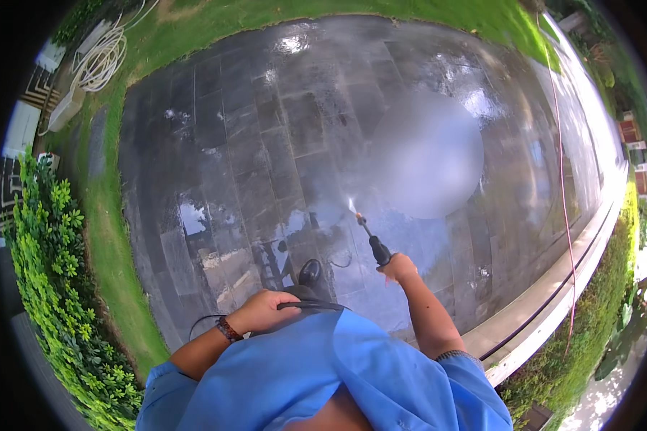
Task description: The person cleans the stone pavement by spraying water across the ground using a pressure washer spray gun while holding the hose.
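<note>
My right hand [398, 268] is closed around the black grip of a pressure washer spray gun [379, 250], held out in front of me. White spray leaves its short nozzle [359, 217] towards the wet, dark stone-tile paving [312, 129]. At my waist my left hand [267, 310] grips a black hose [315, 305], which runs across the front of my body. Its fingers are partly hidden. A black boot [310, 272] shows on the tiles between my hands. A round blurred patch covers part of the paving at the right of centre.
Grass [108, 242] borders the paving, with a leafy hedge [59, 269] at left. A coiled pale hose [101, 59] lies at upper left. On the right, a thin red hose [563, 188] crosses a pale stone kerb [544, 318], along which a dark hose [534, 318] runs.
</note>
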`<action>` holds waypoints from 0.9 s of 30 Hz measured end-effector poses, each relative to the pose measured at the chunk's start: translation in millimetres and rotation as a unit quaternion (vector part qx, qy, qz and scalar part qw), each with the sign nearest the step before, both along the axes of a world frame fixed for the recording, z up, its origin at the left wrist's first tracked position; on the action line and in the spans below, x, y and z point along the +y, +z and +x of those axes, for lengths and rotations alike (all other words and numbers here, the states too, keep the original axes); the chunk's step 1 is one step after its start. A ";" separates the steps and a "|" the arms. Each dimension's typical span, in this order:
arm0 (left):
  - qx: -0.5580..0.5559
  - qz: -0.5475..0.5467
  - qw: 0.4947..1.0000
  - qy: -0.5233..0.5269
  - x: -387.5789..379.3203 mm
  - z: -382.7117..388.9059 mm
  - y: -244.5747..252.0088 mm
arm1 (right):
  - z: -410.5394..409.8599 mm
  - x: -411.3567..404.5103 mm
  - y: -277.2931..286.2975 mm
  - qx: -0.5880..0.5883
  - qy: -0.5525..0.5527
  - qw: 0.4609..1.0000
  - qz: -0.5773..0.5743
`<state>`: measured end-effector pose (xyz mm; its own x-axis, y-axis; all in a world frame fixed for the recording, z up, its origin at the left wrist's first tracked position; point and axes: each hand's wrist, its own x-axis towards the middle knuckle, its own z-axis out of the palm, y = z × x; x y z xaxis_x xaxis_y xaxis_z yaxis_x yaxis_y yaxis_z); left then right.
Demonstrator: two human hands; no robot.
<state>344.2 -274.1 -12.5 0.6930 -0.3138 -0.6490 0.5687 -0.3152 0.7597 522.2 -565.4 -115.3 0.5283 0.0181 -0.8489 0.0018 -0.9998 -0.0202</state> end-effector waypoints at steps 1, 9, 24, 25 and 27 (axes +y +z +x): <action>0.031 -0.015 0.999 0.028 3.4 0.0 1.8 | 1.2 2.9 6.0 0.056 -0.010 0.998 -0.023; -0.018 0.000 0.998 0.061 3.8 5.8 -4.5 | 44.8 58.4 -1.3 -0.097 0.096 0.990 0.020; -0.060 0.010 0.975 0.214 -5.3 28.4 0.6 | 99.2 107.3 7.4 -0.039 0.295 0.953 0.053; -0.058 0.013 0.974 0.217 -7.5 32.3 1.7 | 103.5 109.1 5.6 -0.014 0.313 0.948 0.053; -0.030 -0.015 0.968 0.250 -11.6 40.4 2.1 | 132.2 107.7 -4.5 -0.042 0.242 0.968 0.049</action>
